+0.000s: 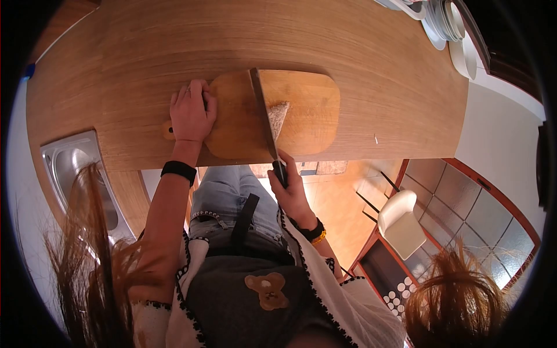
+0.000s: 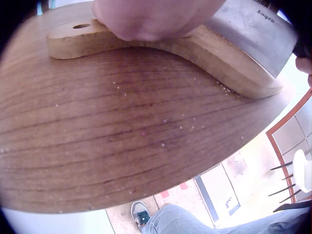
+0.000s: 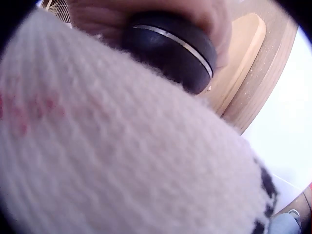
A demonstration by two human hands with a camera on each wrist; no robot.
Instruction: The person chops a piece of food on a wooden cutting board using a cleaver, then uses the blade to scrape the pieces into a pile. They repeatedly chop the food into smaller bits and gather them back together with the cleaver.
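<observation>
A wooden cutting board (image 1: 313,110) lies along the counter's near edge. My left hand (image 1: 193,113) grips its narrow left end, thumb on the right; the fingertips are partly hidden. The left wrist view shows the heel of this hand (image 2: 158,17) on the board (image 2: 214,61) beside the handle hole. My right hand (image 1: 294,190) grips a knife (image 1: 264,110) by its black handle, its long blade stretching across the board. Right of the blade is a small wedge-shaped, speckled, bread-like piece (image 1: 278,116). In the right wrist view the hand (image 3: 97,17) wraps the dark handle (image 3: 168,48).
A metal sink (image 1: 72,165) is set at the counter's left. Stacked dishes (image 1: 444,23) stand at the far right corner. Crumbs (image 2: 165,144) dot the wood near the board, and a small white bit (image 1: 376,139) lies to its right. A pale chair (image 1: 400,226) stands beyond the near edge.
</observation>
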